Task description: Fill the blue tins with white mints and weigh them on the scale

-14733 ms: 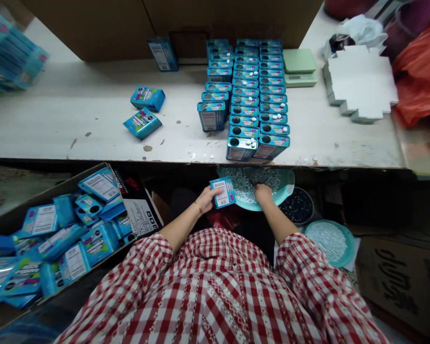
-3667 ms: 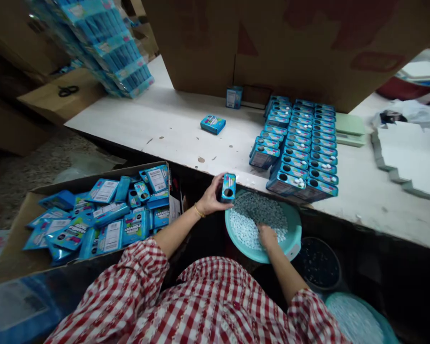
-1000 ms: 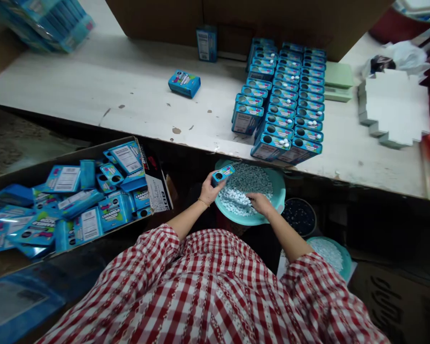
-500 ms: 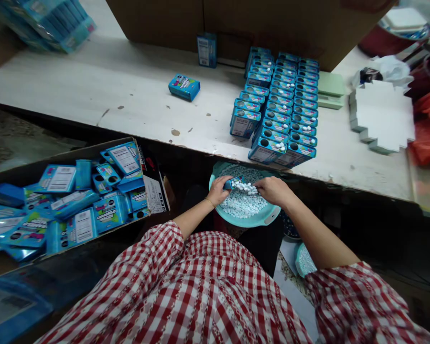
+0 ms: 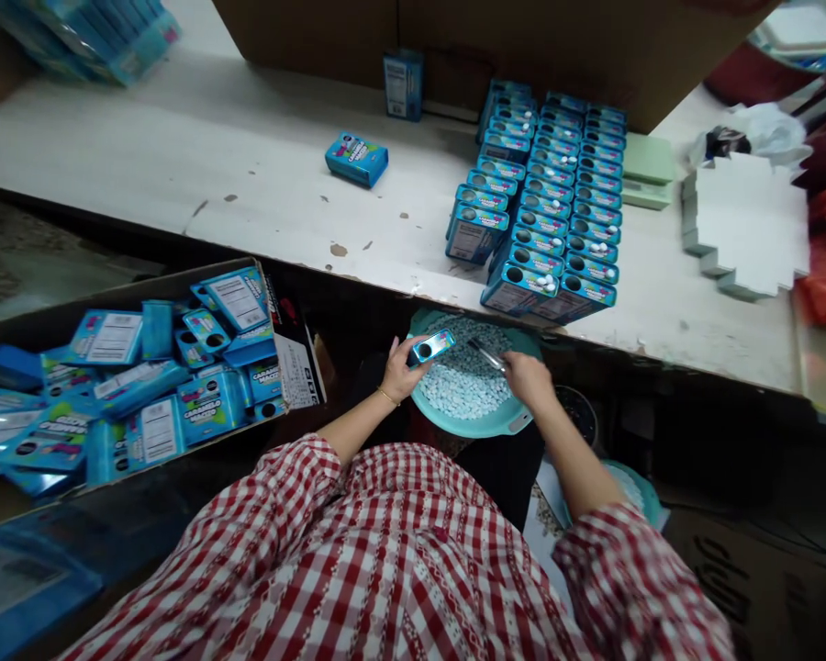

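Note:
My left hand (image 5: 400,372) grips a small blue candy box (image 5: 432,347) over the left side of a turquoise basin (image 5: 423,321). The box's top faces up, with a dark round hole at one end. White candies (image 5: 464,393) fill the basin beneath it. My right hand (image 5: 529,378) is closed around a metal scoop (image 5: 488,354), its tip low over the candies. The scoop looks dark and partly blurred, and I cannot tell whether anything lies in it.
Rows of upright blue boxes (image 5: 537,202) stand on the white table (image 5: 282,184), some with candies on top. A single box (image 5: 356,160) lies apart. At left, a carton (image 5: 303,367) holds many blue boxes. White cardboard pieces (image 5: 750,220) are stacked at right. Another basin (image 5: 651,496) sits below.
The heap of candies between my hands is gone. My right hand has drawn back slightly, exposing the scoop. The box in my left hand now shows its top, moved slightly left.

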`<state>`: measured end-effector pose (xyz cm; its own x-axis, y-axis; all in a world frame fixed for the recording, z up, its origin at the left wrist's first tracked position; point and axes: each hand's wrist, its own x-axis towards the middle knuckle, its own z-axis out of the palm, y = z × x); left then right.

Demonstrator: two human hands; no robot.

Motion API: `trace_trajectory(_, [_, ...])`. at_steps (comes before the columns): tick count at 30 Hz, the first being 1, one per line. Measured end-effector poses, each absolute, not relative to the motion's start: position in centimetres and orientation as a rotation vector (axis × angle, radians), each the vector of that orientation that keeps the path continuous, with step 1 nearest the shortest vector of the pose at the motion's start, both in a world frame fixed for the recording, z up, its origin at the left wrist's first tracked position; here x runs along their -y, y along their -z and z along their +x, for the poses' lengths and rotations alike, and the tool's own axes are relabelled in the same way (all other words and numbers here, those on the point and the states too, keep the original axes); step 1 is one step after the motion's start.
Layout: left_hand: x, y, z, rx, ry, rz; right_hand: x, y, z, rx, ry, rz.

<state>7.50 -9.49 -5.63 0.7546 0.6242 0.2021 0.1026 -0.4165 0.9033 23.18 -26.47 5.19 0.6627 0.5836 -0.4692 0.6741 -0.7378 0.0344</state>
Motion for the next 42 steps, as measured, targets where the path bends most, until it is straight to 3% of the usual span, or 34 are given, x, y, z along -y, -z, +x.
trace_trajectory(6, [10.2,6.1,7.4,-0.602,-0.631,1.787,24.6,3.4,18.8,-1.219,0.895,2.609])
trace_trajectory(14, [9.7,5.8,8.1,-0.670,-0.642,1.704,27.2,4.9,20.4,-1.371,1.329,2.851])
trace_trajectory(24, [8.9,5.0,9.1,-0.543,-0.598,1.864,28.9,-3.3,24.4,-1.492,1.348,3.030])
trace_trajectory(32, [10.3,5.8,10.1,-0.405,-0.516,2.036,23.4,-10.7,22.8,-1.336,0.723,2.550])
trace_trajectory(37, [10.4,6.2,10.4,-0.397,-0.462,2.086,21.2,-13.6,20.0,-1.370,0.558,2.368])
trace_trajectory(42, [10.1,6.0,9.7,-0.408,-0.536,1.938,24.6,-14.3,21.5,-1.334,0.482,2.459])
